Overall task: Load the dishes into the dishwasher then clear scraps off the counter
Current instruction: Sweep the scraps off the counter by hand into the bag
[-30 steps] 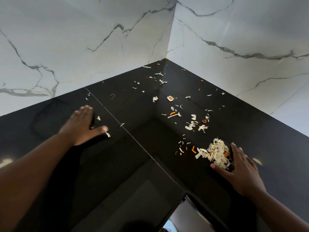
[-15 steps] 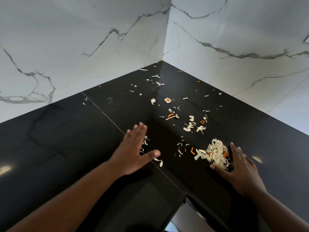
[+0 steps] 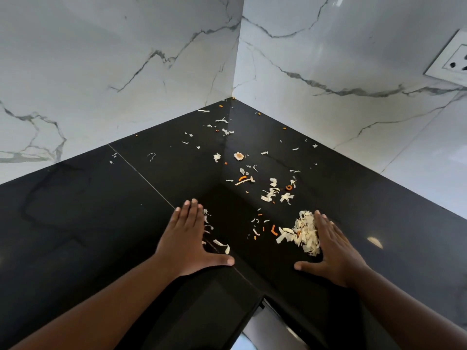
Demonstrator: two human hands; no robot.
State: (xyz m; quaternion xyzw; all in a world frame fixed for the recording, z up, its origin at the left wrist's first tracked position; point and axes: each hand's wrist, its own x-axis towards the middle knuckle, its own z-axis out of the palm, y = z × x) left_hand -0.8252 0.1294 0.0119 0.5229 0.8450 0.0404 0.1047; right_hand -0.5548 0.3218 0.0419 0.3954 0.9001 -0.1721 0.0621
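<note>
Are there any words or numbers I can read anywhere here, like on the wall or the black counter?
None: no words, numbers, labels or brand marks show anywhere.
The white wall socket has only holes, no writing that can be read.
The marble wall has grey veins, not letters.
The black counter has only food scraps.

Scraps spread over a corner counter between two flat hands

The counter (image 3: 75, 210) is set into a corner where two walls (image 3: 113, 59) meet, with a wall socket (image 3: 452, 61) mounted at the far right; loose scraps (image 3: 242, 179) are scattered from the corner toward the near edge, and a pile of scraps (image 3: 304, 233) is gathered just left of the right hand (image 3: 333, 251), touching its fingers, while the left hand (image 3: 188, 238) is laid flat on the counter to the left of the pile (a few small bits lie just beside its fingers and thumb), the two hands being kept apart
</note>
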